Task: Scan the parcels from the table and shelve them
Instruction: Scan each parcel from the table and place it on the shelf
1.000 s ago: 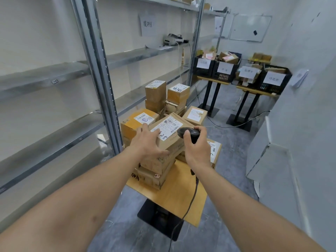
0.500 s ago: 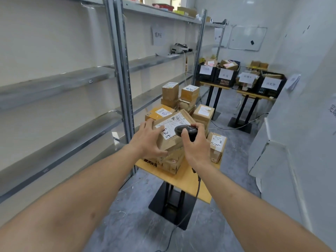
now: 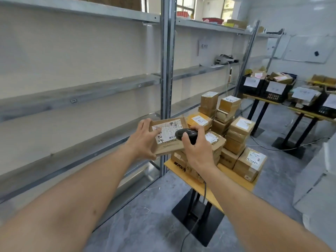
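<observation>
I see a flat brown cardboard parcel (image 3: 168,138) held up in the air in front of me, just left of the small wooden tabletop (image 3: 234,179) and in front of the grey upright of the metal shelving (image 3: 81,95) that runs along the left wall. Its top face carries a white shipping label (image 3: 166,133) with handwritten digits, tilted up toward my view. My left hand (image 3: 144,140) grips the parcel by its near-left edge, fingers spread over the top and the thumb seemingly under the near side. My right hand (image 3: 197,151) is wrapped around a black handheld scanner (image 3: 187,135), whose head sits just over the label's right end; a dark cable (image 3: 195,220) hangs from it toward the floor. Both arms reach forward, elbows slightly bent, wrists close together. I judge the parcel light, since one hand holds it by an edge without sagging, and stiff enough to keep its shape, though the taped cardboard could slip in a one-sided pinch. A grip across the short sides, or a palm beneath, would carry it more safely to a shelf. More stacked parcels (image 3: 234,135) sit on the tabletop to the right and beyond.
</observation>
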Demonstrator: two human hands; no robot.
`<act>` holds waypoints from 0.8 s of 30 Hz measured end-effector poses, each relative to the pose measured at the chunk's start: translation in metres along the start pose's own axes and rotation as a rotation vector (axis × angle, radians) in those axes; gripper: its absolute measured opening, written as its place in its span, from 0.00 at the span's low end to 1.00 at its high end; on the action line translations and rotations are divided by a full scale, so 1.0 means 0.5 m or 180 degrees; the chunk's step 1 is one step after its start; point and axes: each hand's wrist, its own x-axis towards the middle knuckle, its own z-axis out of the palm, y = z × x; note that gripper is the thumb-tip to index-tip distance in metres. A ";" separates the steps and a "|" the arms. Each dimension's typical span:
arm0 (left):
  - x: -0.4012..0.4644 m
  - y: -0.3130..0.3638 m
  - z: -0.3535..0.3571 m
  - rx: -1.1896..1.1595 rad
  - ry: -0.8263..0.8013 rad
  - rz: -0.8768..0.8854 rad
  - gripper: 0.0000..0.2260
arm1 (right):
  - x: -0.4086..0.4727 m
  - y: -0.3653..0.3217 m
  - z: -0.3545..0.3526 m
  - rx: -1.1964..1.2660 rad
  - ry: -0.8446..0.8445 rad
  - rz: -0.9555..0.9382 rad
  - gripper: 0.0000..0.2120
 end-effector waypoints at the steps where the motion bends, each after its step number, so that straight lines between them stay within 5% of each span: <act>1: -0.008 -0.007 -0.004 0.0102 0.0012 -0.0062 0.54 | 0.002 -0.001 0.005 0.0009 -0.0096 -0.0032 0.13; 24: -0.136 -0.082 0.035 0.0539 -0.0173 -0.1417 0.55 | 0.044 0.002 0.131 0.0385 -0.1307 -0.0451 0.14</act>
